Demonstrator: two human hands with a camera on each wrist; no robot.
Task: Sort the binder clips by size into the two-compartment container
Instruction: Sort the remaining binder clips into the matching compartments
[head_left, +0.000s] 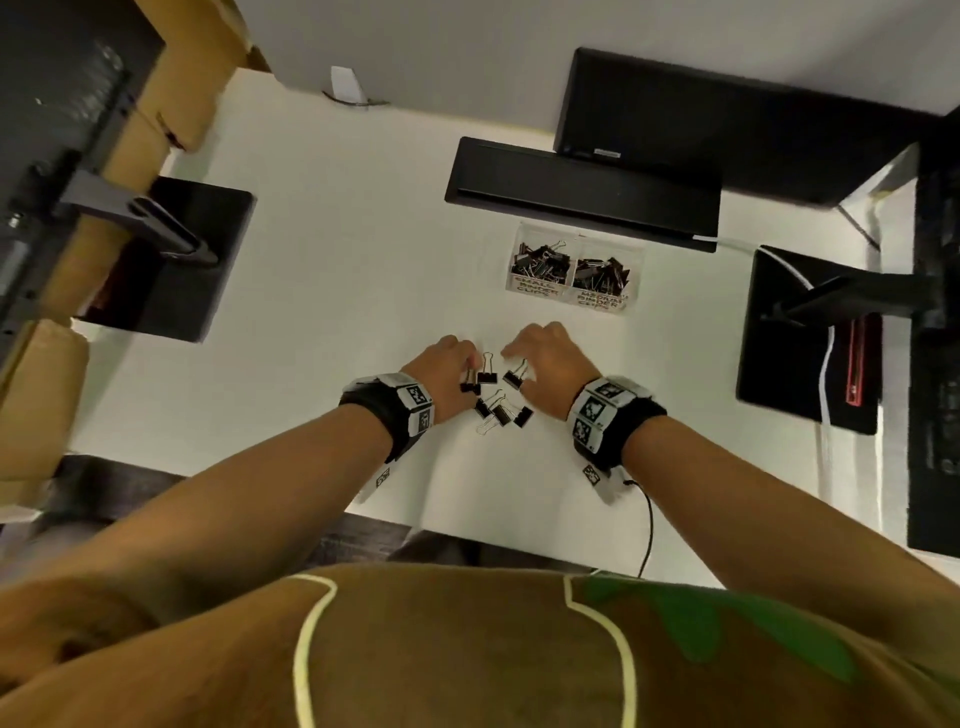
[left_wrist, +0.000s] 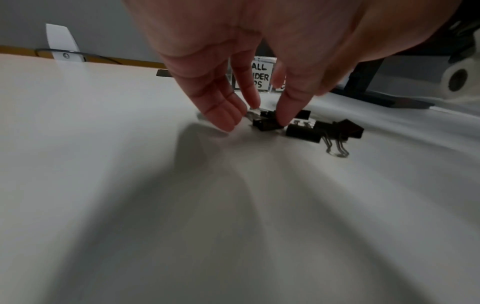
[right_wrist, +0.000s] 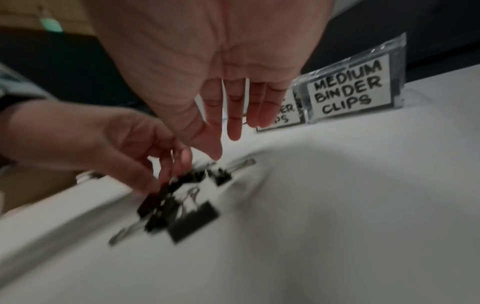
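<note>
I am working with both hands low over a small scatter of binder clips (head_left: 496, 397) lying loose on the white desk (head_left: 322, 291), between my wrists. My left hand (head_left: 447, 364) is reaching down with its fingers (left_wrist: 223, 115) pointed at the desk, thumb and forefinger closing around a small black clip (left_wrist: 267, 124) at the left edge of the pile; I am judging it a pinch just forming, since the clip is sitting on the desk, not lifted. My right hand (head_left: 545, 358) is hovering above the right side of the pile with fingers (right_wrist: 235, 115) hanging straight and spread, holding nothing.

The relation that matters: the clip lies directly under the left fingertips, so the left hand is the nearer one. The two-compartment container (head_left: 574, 270) is standing beyond the pile, ahead and slightly to my right, well apart from the hands. Its left compartment is labelled small, its right medium (right_wrist: 348, 88), and both are already holding many clips. The clip's wire handles are pointing roughly away from me, as far as I can tell.

The desk is plain and smooth. A black bar-shaped unit (head_left: 582, 192) is lying behind the container, and monitor stand bases (head_left: 171, 260) are flanking the work area.
</note>
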